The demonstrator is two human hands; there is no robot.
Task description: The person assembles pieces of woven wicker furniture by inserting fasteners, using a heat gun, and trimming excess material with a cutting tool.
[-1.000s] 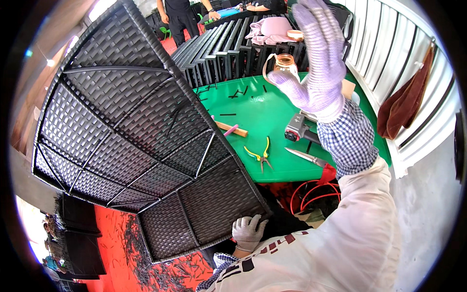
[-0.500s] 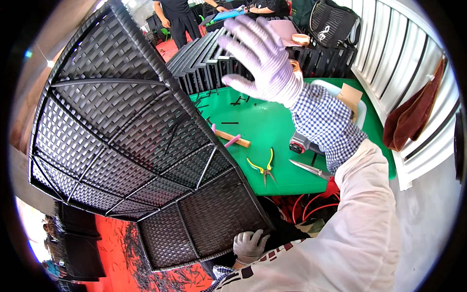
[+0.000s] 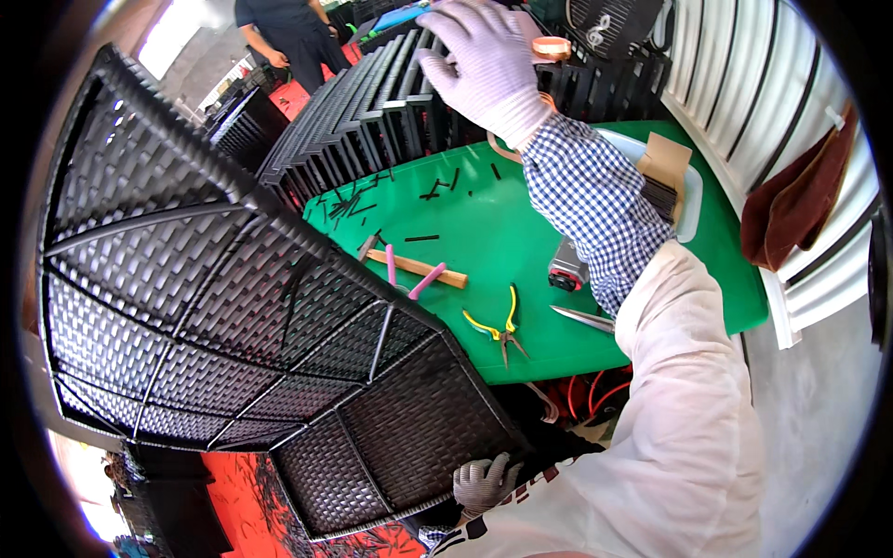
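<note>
A black woven rattan chair (image 3: 177, 307) leans across the left, its ribbed back tall and its smaller seat panel low. My left hand (image 3: 486, 484), in a grey knitted glove, is curled over the lower right rim of that panel. My right hand (image 3: 491, 70), in a pale glove, is raised over the far side of the green table (image 3: 423, 321). Its fingers are apart and hold nothing. Below the raised arm lie yellow-handled pliers (image 3: 505, 327), scissors (image 3: 581, 318), partly hidden by the sleeve, and a power tool (image 3: 567, 265). A hammer (image 3: 433, 272) with pink-handled cutters (image 3: 409, 276) lies beside the chair.
Black frames (image 3: 363, 121) stand stacked behind the table. Black strip scraps (image 3: 349, 205) lie on it. A tray with cardboard (image 3: 665, 158) sits at right, near white slats (image 3: 735, 84) and a hanging brown cloth (image 3: 795, 200). A person (image 3: 284, 37) stands beyond.
The chair back has tilted down and left in view. My right hand has shifted slightly up and left, its fingers a little more bent. My left hand stays at the rim.
</note>
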